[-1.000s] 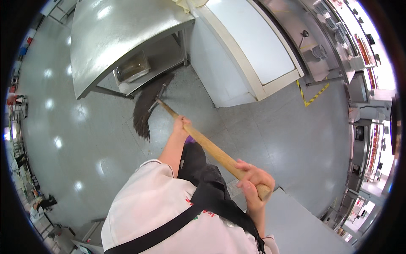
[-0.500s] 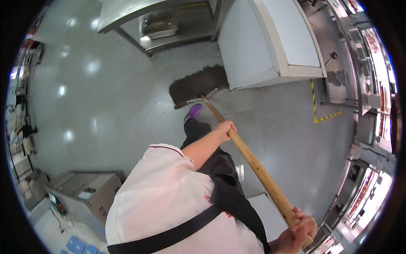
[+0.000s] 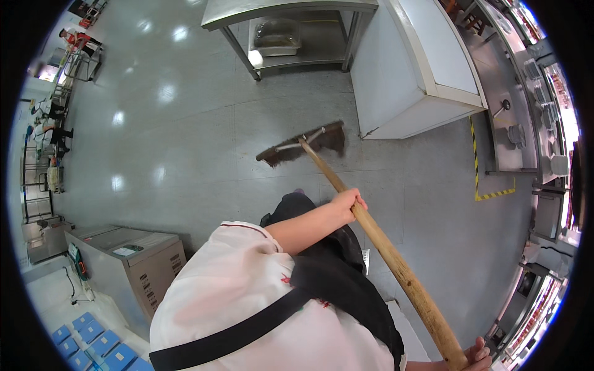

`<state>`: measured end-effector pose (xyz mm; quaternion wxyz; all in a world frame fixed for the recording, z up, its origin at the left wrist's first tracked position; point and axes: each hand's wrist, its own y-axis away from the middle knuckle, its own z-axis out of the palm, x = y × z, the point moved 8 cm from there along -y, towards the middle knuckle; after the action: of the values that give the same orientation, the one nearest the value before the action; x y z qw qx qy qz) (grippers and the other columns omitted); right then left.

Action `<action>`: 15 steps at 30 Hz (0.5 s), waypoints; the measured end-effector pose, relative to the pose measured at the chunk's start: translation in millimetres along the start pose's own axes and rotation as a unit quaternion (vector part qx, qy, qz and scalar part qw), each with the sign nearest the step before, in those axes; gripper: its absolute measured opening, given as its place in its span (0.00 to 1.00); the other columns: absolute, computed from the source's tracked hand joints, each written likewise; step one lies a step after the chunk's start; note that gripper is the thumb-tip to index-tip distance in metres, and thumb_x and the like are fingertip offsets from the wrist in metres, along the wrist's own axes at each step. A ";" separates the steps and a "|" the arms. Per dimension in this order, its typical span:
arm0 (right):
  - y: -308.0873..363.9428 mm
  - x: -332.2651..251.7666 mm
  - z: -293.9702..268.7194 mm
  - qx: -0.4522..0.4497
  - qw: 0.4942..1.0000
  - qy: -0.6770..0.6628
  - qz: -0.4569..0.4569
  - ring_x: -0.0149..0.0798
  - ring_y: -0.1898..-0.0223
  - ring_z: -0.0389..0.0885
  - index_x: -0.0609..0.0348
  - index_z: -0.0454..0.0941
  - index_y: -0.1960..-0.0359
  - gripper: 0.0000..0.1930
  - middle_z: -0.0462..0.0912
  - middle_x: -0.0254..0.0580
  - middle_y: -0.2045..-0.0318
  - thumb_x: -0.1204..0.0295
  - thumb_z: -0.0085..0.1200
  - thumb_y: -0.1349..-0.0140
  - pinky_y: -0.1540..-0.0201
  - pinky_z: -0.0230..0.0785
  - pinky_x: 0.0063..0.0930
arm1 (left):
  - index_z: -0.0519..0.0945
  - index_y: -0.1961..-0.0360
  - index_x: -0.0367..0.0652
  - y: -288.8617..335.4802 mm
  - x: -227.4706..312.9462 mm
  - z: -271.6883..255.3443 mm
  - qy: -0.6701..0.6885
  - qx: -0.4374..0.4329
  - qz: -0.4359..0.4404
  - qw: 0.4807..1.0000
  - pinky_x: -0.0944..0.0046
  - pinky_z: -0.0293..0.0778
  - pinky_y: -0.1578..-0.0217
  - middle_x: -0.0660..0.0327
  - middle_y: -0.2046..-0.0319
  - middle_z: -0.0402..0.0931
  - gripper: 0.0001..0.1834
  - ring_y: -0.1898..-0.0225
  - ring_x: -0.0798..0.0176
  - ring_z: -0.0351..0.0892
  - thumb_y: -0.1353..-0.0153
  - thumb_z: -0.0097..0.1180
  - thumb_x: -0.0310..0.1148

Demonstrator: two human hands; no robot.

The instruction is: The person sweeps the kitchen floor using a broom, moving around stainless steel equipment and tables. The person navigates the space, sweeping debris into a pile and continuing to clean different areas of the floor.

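Broom (image 3: 383,246) Firmly Held

On my remote feed, the left hand (image 3: 350,205) wraps the wooden handle (image 3: 405,276) at four o'clock; the right hand (image 3: 479,355), partly cropped, clasps its end nearer five. The bristled head (image 3: 328,137) sits at twelve, apart from the white cabinet (image 3: 388,74) past one.
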<state>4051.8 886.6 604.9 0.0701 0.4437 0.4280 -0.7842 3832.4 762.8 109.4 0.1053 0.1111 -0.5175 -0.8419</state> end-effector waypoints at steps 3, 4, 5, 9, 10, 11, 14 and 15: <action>5.0 8.6 -0.6 -0.005 0.995 -0.103 0.004 0.54 0.60 0.73 0.54 0.67 0.81 0.11 0.70 0.42 0.79 0.67 0.49 0.42 0.48 0.62 0.59 | 0.66 0.79 0.38 36.2 39.9 -9.6 0.029 0.001 0.071 0.997 0.54 0.72 0.75 0.52 0.83 0.67 0.03 0.80 0.53 0.71 0.53 0.46 0.24; 8.6 14.2 -6.7 0.016 0.990 -0.137 0.006 0.54 0.61 0.74 0.54 0.67 0.81 0.12 0.69 0.42 0.79 0.67 0.49 0.42 0.48 0.62 0.60 | 0.65 0.79 0.39 45.9 52.8 -12.3 0.036 -0.002 0.090 0.995 0.54 0.72 0.75 0.52 0.83 0.67 0.03 0.81 0.53 0.71 0.53 0.46 0.24; 15.9 14.3 -17.4 0.023 0.978 -0.202 -0.041 0.49 0.69 0.76 0.54 0.67 0.82 0.12 0.67 0.42 0.83 0.67 0.50 0.42 0.48 0.64 0.58 | 0.65 0.78 0.39 55.5 63.9 -12.0 0.033 0.015 0.108 0.994 0.54 0.71 0.76 0.53 0.83 0.67 0.03 0.81 0.53 0.70 0.53 0.46 0.25; 39.5 74.4 -13.7 0.088 0.991 0.067 0.075 0.54 0.66 0.79 0.62 0.68 0.82 0.11 0.72 0.46 0.76 0.67 0.48 0.49 0.52 0.73 0.47 | 0.66 0.78 0.42 56.7 139.0 -62.3 0.040 0.065 0.203 0.976 0.54 0.69 0.77 0.55 0.82 0.67 0.08 0.81 0.55 0.68 0.44 0.47 0.29; 43.2 92.3 -2.1 0.077 0.990 0.070 0.093 0.55 0.66 0.79 0.64 0.69 0.80 0.11 0.73 0.48 0.76 0.67 0.48 0.49 0.53 0.74 0.50 | 0.66 0.78 0.43 55.5 154.3 -67.3 0.030 0.081 0.211 0.974 0.54 0.69 0.77 0.56 0.82 0.67 0.09 0.81 0.56 0.69 0.41 0.47 0.31; 46.8 126.6 15.7 0.073 0.989 0.055 0.115 0.56 0.67 0.80 0.66 0.71 0.77 0.12 0.74 0.49 0.75 0.66 0.48 0.50 0.53 0.74 0.53 | 0.66 0.77 0.43 50.8 173.9 -82.3 0.083 0.068 0.224 0.969 0.56 0.69 0.78 0.58 0.82 0.66 0.10 0.80 0.58 0.69 0.39 0.46 0.32; 65.0 236.9 103.3 -0.007 0.945 -0.069 0.321 0.50 0.64 0.82 0.63 0.74 0.80 0.09 0.80 0.49 0.76 0.70 0.56 0.50 0.48 0.68 0.62 | 0.67 0.72 0.45 4.5 219.2 -137.8 0.218 0.061 0.234 0.946 0.60 0.68 0.80 0.61 0.81 0.64 0.08 0.78 0.63 0.68 0.35 0.43 0.33; 73.1 265.6 128.7 -0.127 0.942 -0.071 0.303 0.48 0.61 0.82 0.62 0.76 0.80 0.08 0.83 0.46 0.71 0.73 0.59 0.48 0.45 0.68 0.57 | 0.66 0.71 0.46 -5.1 230.3 -152.3 0.126 0.109 0.269 0.949 0.61 0.69 0.80 0.62 0.81 0.64 0.08 0.79 0.64 0.67 0.34 0.43 0.34</action>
<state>3847.3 818.2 390.5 0.3904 0.4825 0.3637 -0.6947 3657.7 568.5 19.8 0.3794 0.0840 -0.5994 -0.6998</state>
